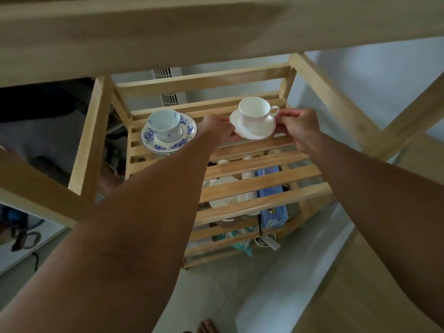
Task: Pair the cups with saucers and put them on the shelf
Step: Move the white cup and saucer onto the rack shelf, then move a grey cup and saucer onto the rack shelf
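A plain white cup (255,111) stands upright on a white saucer (258,132) over the slatted wooden shelf (259,162), handle to the right. My left hand (217,129) grips the saucer's left rim and my right hand (299,127) grips its right rim. Whether the saucer rests on the slats or hovers just above them I cannot tell. To the left, a blue-flowered cup (164,124) sits on its matching blue-flowered saucer (186,134) on the same shelf, apart from my hands.
A wooden top board (216,27) hangs close over the shelf. Angled wooden legs (336,97) frame both sides. Below the slats lie white plates (223,188), stacked cups (248,175) and a blue box (272,212). A white floor (216,284) lies beneath.
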`<state>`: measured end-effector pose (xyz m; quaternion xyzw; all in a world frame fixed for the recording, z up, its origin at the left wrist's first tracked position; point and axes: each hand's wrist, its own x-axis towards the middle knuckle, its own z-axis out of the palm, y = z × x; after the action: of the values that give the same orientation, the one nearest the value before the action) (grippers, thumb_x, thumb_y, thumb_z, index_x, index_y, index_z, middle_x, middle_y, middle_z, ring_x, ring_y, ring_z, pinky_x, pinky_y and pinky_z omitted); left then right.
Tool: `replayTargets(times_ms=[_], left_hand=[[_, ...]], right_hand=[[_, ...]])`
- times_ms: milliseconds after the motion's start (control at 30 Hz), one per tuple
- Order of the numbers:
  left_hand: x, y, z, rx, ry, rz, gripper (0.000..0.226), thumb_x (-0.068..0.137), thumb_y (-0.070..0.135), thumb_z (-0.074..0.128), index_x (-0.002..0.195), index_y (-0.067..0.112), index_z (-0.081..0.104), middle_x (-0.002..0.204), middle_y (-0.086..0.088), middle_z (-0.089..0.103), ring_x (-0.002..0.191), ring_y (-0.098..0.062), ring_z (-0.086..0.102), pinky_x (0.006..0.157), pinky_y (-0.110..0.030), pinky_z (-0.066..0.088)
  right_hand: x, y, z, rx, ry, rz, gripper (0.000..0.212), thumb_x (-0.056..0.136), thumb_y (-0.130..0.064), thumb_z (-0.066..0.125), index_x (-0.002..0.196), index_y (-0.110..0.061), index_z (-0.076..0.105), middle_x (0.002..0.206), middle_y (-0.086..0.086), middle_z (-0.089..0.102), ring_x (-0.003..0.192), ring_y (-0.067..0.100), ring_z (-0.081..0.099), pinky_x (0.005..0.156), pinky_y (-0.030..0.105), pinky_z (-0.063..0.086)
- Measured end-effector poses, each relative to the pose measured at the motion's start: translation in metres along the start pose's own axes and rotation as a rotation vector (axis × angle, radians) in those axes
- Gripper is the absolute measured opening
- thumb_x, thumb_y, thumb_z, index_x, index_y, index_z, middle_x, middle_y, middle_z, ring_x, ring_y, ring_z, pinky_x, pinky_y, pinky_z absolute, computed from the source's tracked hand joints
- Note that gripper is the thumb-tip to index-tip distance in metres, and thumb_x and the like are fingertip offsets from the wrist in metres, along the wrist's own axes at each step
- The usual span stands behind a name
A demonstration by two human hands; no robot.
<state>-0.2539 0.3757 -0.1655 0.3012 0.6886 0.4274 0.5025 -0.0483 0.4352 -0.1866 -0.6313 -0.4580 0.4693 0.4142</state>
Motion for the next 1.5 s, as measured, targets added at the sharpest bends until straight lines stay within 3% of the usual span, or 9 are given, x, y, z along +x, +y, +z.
replayTargets(times_ms=[300,367,467,567,767,967,1267,1367,1500], left_hand=[[-0.032,-0.004,-0.003,0.109,0.108,0.066,0.026,0.085,0.003,0.074,0.074,0.021,0.060,0.088,-0.008,0.066,0.077,-0.024,0.073,0.073,-0.041,0.065],[-0.054,-0.006,-0.004,0.098,0.058,0.075,0.017,0.088,0.009,0.074,0.077,0.019,0.066,0.089,-0.009,0.068,0.079,-0.024,0.071,0.064,-0.032,0.065],[-0.098,-0.005,-0.004,0.099,-0.025,0.038,0.001,0.090,0.014,0.073,0.090,0.014,0.072,0.090,-0.005,0.070,0.082,-0.025,0.074,0.077,-0.036,0.064],[-0.149,-0.004,0.000,0.155,-0.079,0.035,0.014,0.089,0.009,0.072,0.078,0.016,0.070,0.092,-0.008,0.070,0.080,-0.026,0.076,0.082,-0.041,0.064],[-0.259,0.011,0.023,0.203,-0.223,0.056,0.003,0.092,0.010,0.069,0.090,0.012,0.070,0.100,-0.010,0.070,0.071,-0.021,0.072,0.067,-0.030,0.065],[-0.347,-0.004,0.062,0.318,-0.410,0.028,0.025,0.090,0.014,0.073,0.112,0.004,0.072,0.112,-0.012,0.071,0.083,-0.022,0.074,0.062,-0.025,0.061],[-0.407,-0.067,0.128,0.651,-0.514,0.020,0.038,0.088,0.015,0.074,0.125,0.006,0.067,0.118,-0.007,0.069,0.097,-0.030,0.075,0.088,-0.043,0.061],[-0.407,-0.080,0.136,0.844,-0.489,0.105,0.044,0.073,0.018,0.071,0.117,0.012,0.075,0.103,-0.007,0.078,0.094,-0.026,0.075,0.090,-0.044,0.061],[-0.403,-0.093,0.142,0.753,-0.442,0.057,0.029,0.082,0.001,0.069,0.109,0.007,0.078,0.096,-0.015,0.078,0.091,-0.030,0.076,0.085,-0.046,0.063]], right_hand=[[-0.032,-0.005,-0.024,-0.157,-0.016,-0.012,0.036,0.080,-0.013,0.082,0.116,-0.012,0.076,0.111,0.006,0.076,0.094,0.021,0.076,0.087,0.036,0.062],[-0.060,-0.015,-0.040,-0.160,-0.070,0.011,0.026,0.087,-0.009,0.077,0.112,-0.009,0.075,0.108,0.010,0.076,0.091,0.021,0.077,0.085,0.035,0.063],[-0.102,-0.031,-0.072,-0.161,-0.138,0.038,0.007,0.091,-0.006,0.073,0.096,-0.011,0.074,0.101,0.016,0.077,0.090,0.024,0.077,0.084,0.036,0.064],[-0.141,-0.045,-0.107,-0.196,-0.193,0.047,0.009,0.089,-0.004,0.075,0.098,-0.005,0.075,0.098,0.018,0.077,0.086,0.025,0.078,0.084,0.039,0.064],[-0.229,-0.063,-0.207,-0.270,-0.227,0.021,0.009,0.088,-0.001,0.074,0.096,-0.006,0.074,0.089,0.013,0.074,0.077,0.021,0.074,0.074,0.031,0.064],[-0.303,-0.023,-0.304,-0.272,-0.147,0.095,0.017,0.094,0.002,0.065,0.110,0.002,0.068,0.084,0.012,0.067,0.067,0.019,0.065,0.058,0.025,0.062],[-0.392,0.069,-0.364,-0.186,-0.071,0.383,0.007,0.096,-0.002,0.065,0.101,0.001,0.069,0.094,0.021,0.069,0.065,0.024,0.067,0.055,0.028,0.062],[-0.407,0.082,-0.370,-0.091,-0.145,0.481,0.013,0.096,-0.003,0.065,0.107,0.004,0.067,0.101,0.024,0.069,0.073,0.031,0.070,0.058,0.034,0.065],[-0.417,0.086,-0.371,0.034,-0.187,0.527,0.012,0.093,0.005,0.066,0.104,0.009,0.066,0.096,0.025,0.068,0.074,0.036,0.073,0.059,0.037,0.065]])
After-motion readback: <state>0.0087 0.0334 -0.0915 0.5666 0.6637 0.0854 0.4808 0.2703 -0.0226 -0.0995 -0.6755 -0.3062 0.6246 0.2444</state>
